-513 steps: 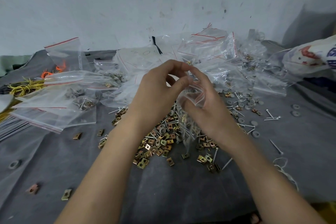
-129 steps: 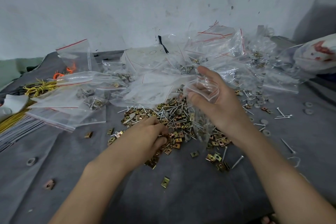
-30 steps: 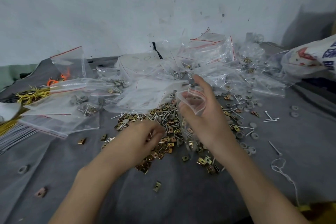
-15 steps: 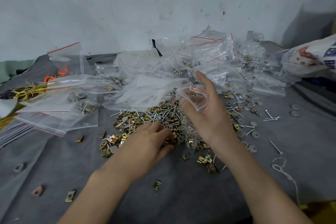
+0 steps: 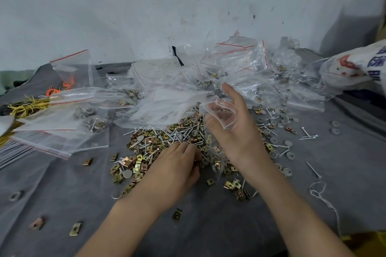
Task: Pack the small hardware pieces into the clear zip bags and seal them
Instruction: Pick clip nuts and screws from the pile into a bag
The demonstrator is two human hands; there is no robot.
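A grey cloth-covered table [image 5: 208, 225] carried, along the wall, a loose heap of clear red-striped zip bags [image 5: 167, 106], some filled. In front lay a spread pile of brass clips, steel nails and grey washers [image 5: 154, 148], within easy reach. The left hand [image 5: 177, 165] rested on that pile, its fingers bunched together at the pieces; whether they pinched one could not be told. The right hand [image 5: 234, 131] pinched a small clear zip bag [image 5: 223, 113] between its thumb and fingers, just above the pile. Its mouth was held agape, presumably to receive the pieces.
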